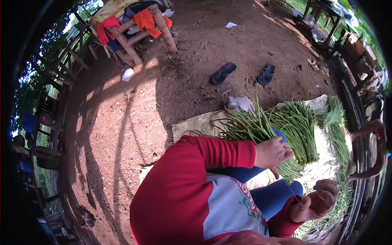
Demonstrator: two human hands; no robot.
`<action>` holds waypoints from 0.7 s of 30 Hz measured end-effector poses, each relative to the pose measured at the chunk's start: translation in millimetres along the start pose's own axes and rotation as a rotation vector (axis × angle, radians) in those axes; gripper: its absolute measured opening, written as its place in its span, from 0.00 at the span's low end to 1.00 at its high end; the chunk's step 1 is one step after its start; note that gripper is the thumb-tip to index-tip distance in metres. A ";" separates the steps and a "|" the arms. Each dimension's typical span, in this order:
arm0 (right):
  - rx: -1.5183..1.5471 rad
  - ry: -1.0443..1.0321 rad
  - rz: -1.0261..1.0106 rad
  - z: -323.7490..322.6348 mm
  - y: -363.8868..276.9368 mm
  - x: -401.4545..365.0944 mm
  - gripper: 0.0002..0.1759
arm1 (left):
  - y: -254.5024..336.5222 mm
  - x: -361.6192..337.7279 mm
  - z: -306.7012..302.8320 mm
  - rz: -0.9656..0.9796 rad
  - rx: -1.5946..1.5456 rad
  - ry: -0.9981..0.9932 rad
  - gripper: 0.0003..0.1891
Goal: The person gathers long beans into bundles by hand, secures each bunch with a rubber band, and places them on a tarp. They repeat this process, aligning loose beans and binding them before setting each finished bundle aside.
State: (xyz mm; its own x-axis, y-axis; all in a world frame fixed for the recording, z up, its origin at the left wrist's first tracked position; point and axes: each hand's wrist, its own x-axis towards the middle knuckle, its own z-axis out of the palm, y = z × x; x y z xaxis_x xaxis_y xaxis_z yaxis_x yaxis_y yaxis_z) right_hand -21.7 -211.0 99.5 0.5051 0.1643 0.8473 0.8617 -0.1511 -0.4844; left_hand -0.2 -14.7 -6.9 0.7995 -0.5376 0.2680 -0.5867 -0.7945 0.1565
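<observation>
A bunch of long green beans [255, 124] lies across my lap. My left hand [274, 154] is closed around its lower part, with the cut ends showing below the fingers. A thin pale string [292, 191] runs from near those ends to my right hand [315, 201], which pinches it between thumb and fingers. Just beyond my left hand, a bundle of beans [296, 126] lies on a pale sheet [320, 163]. Another long row of beans [335, 132] stretches along the sheet's far right side.
Two dark sandals [224, 73] [266, 75] sit on the brown dirt floor [188, 61]. A wooden frame [163, 30] bears red and orange cloths [147, 21]. A clear plastic bag [241, 103] lies at the sheet's edge. At the right are another person's arms [366, 129].
</observation>
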 end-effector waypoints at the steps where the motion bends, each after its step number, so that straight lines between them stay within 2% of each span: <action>1: -0.060 0.110 -0.099 -1.9 -2.5 6.0 0.28 | -0.5 5.3 -0.3 -0.080 -0.135 -0.032 0.49; 2: -0.006 0.168 -0.043 -0.7 -7.7 1.5 0.28 | -4.6 3.7 12.3 -0.106 -0.223 0.134 0.40; 3: 0.052 0.226 0.011 0.6 -11.1 -8.0 0.29 | -7.7 3.0 19.3 -0.096 -0.219 0.138 0.40; 5: 0.493 0.140 0.296 -16.7 11.4 -57.3 0.30 | -13.0 0.8 25.7 -0.240 -0.421 0.409 0.32; 6: 0.354 0.283 0.552 -1.9 14.6 -78.4 0.32 | -17.2 -2.5 20.1 -0.303 -0.457 0.379 0.24; 7: 0.898 0.166 0.707 -16.4 55.6 -125.5 0.34 | -23.0 -2.2 17.3 -0.299 -0.458 0.376 0.24; 8: 1.106 0.483 1.114 12.1 43.5 -126.3 0.33 | -26.4 -1.3 16.0 -0.386 -0.574 0.374 0.21; 9: 1.252 0.532 1.287 18.2 59.8 -145.4 0.35 | -26.1 0.0 16.6 -0.469 -0.691 0.364 0.19; 11: 1.106 0.764 1.427 28.2 68.2 -129.9 0.41 | -21.6 2.8 17.7 -0.406 -0.656 0.385 0.19; 13: 1.345 0.351 1.102 -6.4 116.1 -160.4 0.47 | -15.3 1.6 15.7 -0.318 -0.576 0.455 0.22; 14: 1.349 0.282 1.072 -14.6 122.4 -152.1 0.49 | -15.1 1.8 9.7 -0.273 -0.580 0.437 0.26; 15: 1.358 0.304 1.129 -18.5 124.8 -143.1 0.49 | -16.9 2.6 2.3 -0.266 -0.573 0.437 0.26; 17: 1.349 0.284 1.135 -20.1 124.3 -133.3 0.52 | -20.1 4.2 -9.9 -0.286 -0.488 0.199 0.27; 19: 1.258 0.322 1.191 -18.0 120.6 -128.7 0.52 | -17.9 8.3 -16.9 -0.288 -0.508 0.242 0.29; 21: 1.164 0.363 1.251 -18.2 119.7 -125.5 0.53 | -16.1 11.8 -31.2 -0.342 -0.394 0.111 0.34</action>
State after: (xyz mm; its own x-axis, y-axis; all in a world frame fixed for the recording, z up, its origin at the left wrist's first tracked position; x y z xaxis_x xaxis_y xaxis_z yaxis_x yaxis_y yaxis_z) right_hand 17.3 -267.4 -60.8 0.9401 0.2730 -0.2039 -0.3407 0.7394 -0.5807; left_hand 14.7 0.6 23.5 0.9478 -0.2161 0.2346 -0.3156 -0.7415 0.5921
